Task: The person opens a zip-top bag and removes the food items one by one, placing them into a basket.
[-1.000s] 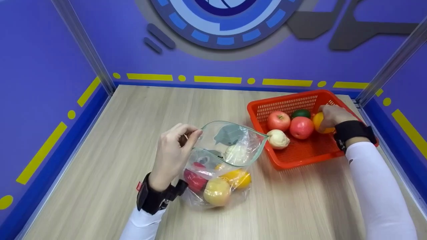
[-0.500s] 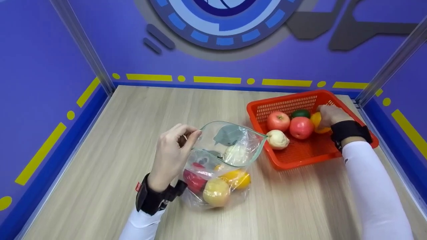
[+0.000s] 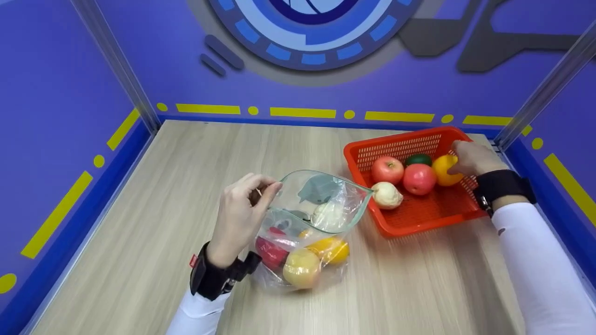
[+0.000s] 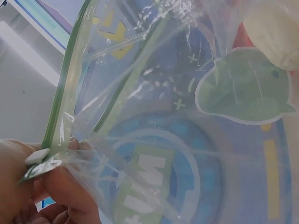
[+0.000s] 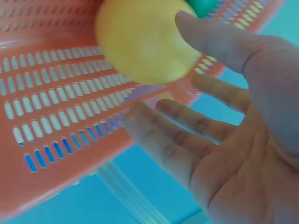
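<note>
My left hand [image 3: 240, 211] pinches the upper left corner of a clear zip bag [image 3: 298, 186], where a small white slider shows beside the thumb in the left wrist view. The bag's mouth gapes; inside lie a red fruit [image 3: 271, 249], a pale yellow apple-like fruit [image 3: 301, 268], a yellow-orange item [image 3: 333, 250] and a whitish item [image 3: 328, 216]. At the basket's right end my right hand [image 3: 477, 158] is beside a yellow-orange round fruit [image 3: 446, 170]. The right wrist view shows its fingers [image 5: 163, 140] spread, with the thumb near or touching the fruit.
The red plastic basket [image 3: 419, 230] stands at the right on the wooden table [image 3: 200, 153]. It also holds a red apple [image 3: 387, 170], a pinkish-red fruit [image 3: 419, 179], a dark green item [image 3: 418, 159] and a cream-coloured bulb [image 3: 387, 195]. Blue panels [image 3: 298, 93] enclose the table.
My right hand has opened from around the yellow-orange fruit and shifted slightly right, leaving more of the fruit visible. The left hand and bag stay put.
</note>
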Tool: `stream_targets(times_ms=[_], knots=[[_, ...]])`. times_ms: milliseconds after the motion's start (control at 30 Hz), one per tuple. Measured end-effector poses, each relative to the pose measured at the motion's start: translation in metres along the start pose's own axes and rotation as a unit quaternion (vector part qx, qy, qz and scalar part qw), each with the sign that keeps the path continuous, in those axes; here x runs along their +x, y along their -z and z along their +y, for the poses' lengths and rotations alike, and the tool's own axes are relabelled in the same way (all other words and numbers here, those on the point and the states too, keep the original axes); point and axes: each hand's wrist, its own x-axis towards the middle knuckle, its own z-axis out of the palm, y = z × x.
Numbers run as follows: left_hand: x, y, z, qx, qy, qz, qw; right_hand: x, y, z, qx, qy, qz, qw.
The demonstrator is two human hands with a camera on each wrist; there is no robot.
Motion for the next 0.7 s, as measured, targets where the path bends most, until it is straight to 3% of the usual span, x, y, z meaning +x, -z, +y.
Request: stream_targets(times_ms=[200, 433, 533, 700], knots=[[0.000, 0.000, 0.000, -0.001, 0.000, 0.000, 1.0000, -0.018, 0.015, -0.021, 0.011, 0.032, 0.039, 0.999], [0.000, 0.000, 0.002, 0.000, 0.006, -0.003, 1.0000, -0.046, 0.027, -0.073, -0.006, 0.089, 0.114, 0.989], [0.000, 0.000, 0.002, -0.001, 0.006, -0.002, 1.0000, -0.064, 0.029, -0.102, 0.008, 0.136, 0.162, 0.977], [0.000, 0.000, 0.002, -0.003, 0.003, 0.000, 1.0000, -0.096, 0.026, -0.154, 0.049, 0.225, 0.219, 0.948]])
